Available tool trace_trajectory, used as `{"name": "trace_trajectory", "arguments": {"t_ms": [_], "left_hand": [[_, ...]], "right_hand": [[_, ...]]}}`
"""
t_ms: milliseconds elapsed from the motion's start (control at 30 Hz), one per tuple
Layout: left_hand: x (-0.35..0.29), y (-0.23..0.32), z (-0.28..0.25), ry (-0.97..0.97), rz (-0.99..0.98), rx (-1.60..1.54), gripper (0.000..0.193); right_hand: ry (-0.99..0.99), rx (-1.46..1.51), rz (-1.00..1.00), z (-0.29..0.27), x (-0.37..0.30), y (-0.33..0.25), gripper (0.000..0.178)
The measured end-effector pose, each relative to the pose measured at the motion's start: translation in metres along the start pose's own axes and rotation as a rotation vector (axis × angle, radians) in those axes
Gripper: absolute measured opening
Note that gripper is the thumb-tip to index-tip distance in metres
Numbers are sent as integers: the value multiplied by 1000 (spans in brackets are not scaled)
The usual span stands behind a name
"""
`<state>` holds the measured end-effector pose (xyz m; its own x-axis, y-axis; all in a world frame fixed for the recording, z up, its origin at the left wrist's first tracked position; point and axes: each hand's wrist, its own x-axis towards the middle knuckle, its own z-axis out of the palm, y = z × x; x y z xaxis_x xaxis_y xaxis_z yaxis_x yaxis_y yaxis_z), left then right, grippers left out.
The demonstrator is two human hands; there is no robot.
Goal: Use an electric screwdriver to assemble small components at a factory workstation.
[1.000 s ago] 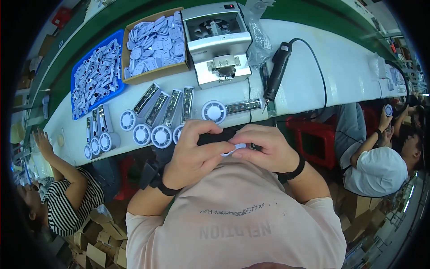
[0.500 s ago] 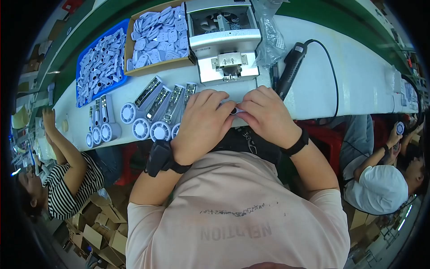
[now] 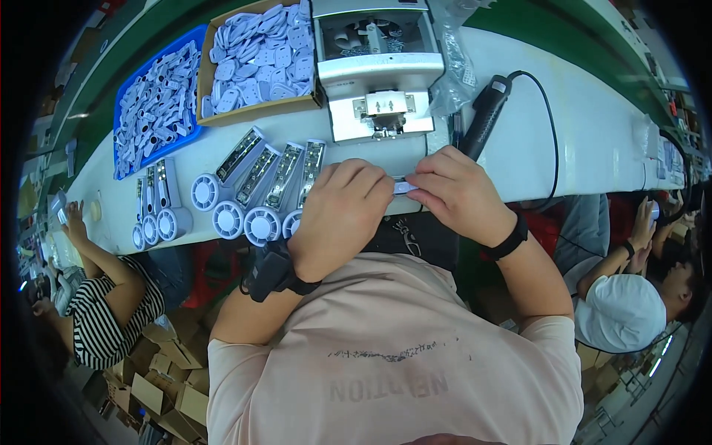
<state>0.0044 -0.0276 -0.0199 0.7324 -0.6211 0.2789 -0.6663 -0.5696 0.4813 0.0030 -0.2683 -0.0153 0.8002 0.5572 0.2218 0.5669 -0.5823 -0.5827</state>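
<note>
Near the table's front edge, a small pale plastic piece (image 3: 403, 188) is pinched between both my hands. My left hand (image 3: 345, 204) is closed on its left end and hides most of it. The thumb and fingertips of my right hand (image 3: 460, 193) grip the other end. Just left of my left hand lie several handheld fans (image 3: 263, 225) with round grilles, their handles exposing circuit boards (image 3: 285, 176). Beyond my hands stands a silver screw-feeding machine (image 3: 382, 104) with loose screws in its window.
A blue tray (image 3: 194, 137) of small pale parts and a cardboard box (image 3: 259, 112) of flat covers stand back left. More fans (image 3: 172, 220) lie farther left. A black corded electric screwdriver (image 3: 486, 115) rests beside a clear plastic bag (image 3: 452, 67). Co-workers sit on both sides.
Both hands have come slightly closer to me, still holding the piece. Its dark round spot no longer shows; a pale side does. The left co-worker's hand now holds something pale.
</note>
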Motion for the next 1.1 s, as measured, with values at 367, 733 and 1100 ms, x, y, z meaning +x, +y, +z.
{"name": "trace_trajectory", "arguments": {"t_ms": [367,733,1100], "left_hand": [[-5,-1,4,12,70,101,22],[-8,7,9,87,62,205,19],[-21,-1,33,146,40,202,15]], "right_hand": [[17,44,19,8,-4,0,23],[6,38,-57,15,-2,2,18],[-342,265,419,-13,32,3,24]]}}
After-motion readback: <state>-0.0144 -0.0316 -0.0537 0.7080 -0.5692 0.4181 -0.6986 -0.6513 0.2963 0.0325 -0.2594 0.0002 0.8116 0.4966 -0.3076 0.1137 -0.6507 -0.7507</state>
